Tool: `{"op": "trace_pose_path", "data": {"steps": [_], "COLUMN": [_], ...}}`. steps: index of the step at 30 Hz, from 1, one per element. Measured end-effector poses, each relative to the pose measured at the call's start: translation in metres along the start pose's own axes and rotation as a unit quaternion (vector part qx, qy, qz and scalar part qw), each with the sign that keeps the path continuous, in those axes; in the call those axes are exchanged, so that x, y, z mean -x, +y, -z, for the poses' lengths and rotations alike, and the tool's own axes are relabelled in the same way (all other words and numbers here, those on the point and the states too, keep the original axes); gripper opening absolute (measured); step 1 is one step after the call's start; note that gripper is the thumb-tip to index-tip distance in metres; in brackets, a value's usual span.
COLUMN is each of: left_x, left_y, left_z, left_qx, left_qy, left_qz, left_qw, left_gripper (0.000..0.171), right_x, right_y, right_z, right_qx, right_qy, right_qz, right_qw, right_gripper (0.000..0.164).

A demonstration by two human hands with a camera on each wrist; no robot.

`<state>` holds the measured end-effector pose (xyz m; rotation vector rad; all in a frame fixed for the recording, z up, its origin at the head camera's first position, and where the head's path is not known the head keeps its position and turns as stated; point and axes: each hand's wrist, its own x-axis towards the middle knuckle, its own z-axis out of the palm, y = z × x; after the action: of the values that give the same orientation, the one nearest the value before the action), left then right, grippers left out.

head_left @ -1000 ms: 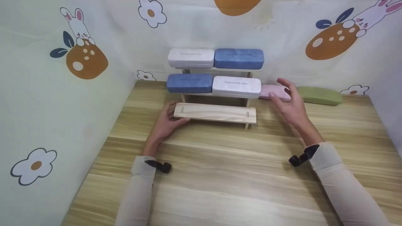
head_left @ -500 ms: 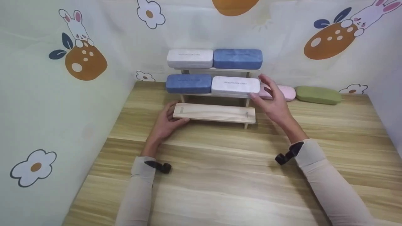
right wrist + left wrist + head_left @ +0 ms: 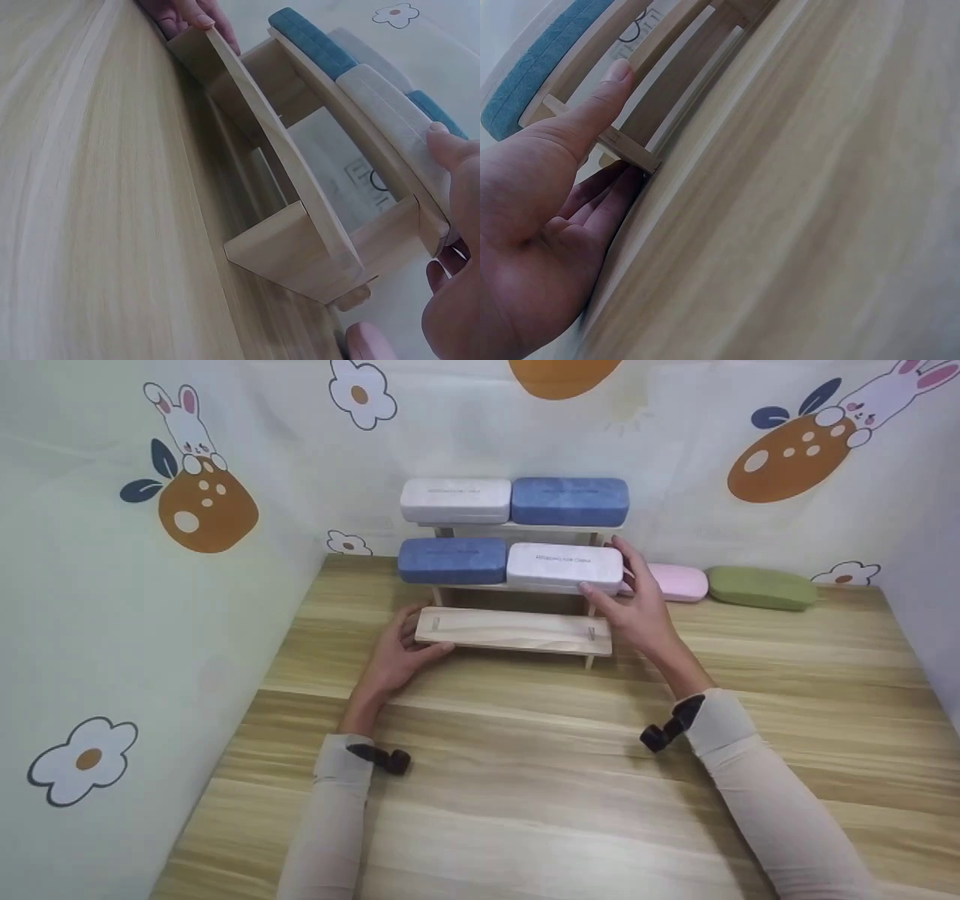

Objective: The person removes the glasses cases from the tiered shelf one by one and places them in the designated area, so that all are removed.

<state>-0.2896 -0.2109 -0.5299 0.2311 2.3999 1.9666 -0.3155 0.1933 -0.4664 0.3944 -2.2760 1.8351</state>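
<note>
White case (image 3: 564, 566) sits at the right end of the middle shelf (image 3: 349, 109), pinched by right grip (image 3: 641, 606); left grip (image 3: 393, 655) holds the bottom shelf (image 3: 514, 631) (decent brace). Best handled level, without nudging the adjacent blue case (image 3: 452, 560).

White cases (image 3: 565, 566), blue cases (image 3: 452, 561), wood-grained stand (image 3: 514, 630)

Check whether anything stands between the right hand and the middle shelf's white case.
Nothing visible does: the right hand grips the white case at its right end. The pink case lies beyond the hand, not between.
</note>
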Motion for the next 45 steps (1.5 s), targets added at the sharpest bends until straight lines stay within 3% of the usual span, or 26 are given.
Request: {"op": "trace_pose_path", "data": {"steps": [7,17,27,39,45], "left_x": [0.001,0.001,0.001,0.000,0.001], "left_y": [0.000,0.000,0.001,0.002,0.003], "left_z": [0.000,-0.001,-0.001,-0.001,-0.001], "left_qx": [-0.004,-0.006,-0.003,-0.010,-0.013], "left_qy": [0.000,0.000,-0.001,0.003,0.003], "left_qz": [0.000,0.003,-0.005,-0.002,0.000], "left_qw": [1.0000,1.0000,1.0000,0.9999,0.9999], "left_gripper": [0.094,0.094,0.094,0.096,0.096], "right_x": [0.001,-0.002,0.003,0.017,0.024], "right_y": [-0.002,0.003,0.007,0.010,0.015], "right_z": [0.001,0.005,0.010,0.031,0.049], "right_qx": [-0.030,0.010,-0.021,-0.091,-0.099], "right_qy": [0.008,0.027,0.036,0.069,0.082], "right_qz": [-0.014,-0.002,0.000,0.030,0.018], "right_qw": [0.999,1.000,0.999,0.993,0.992], "right_gripper": [0.082,0.076,0.076,0.072,0.071]}}
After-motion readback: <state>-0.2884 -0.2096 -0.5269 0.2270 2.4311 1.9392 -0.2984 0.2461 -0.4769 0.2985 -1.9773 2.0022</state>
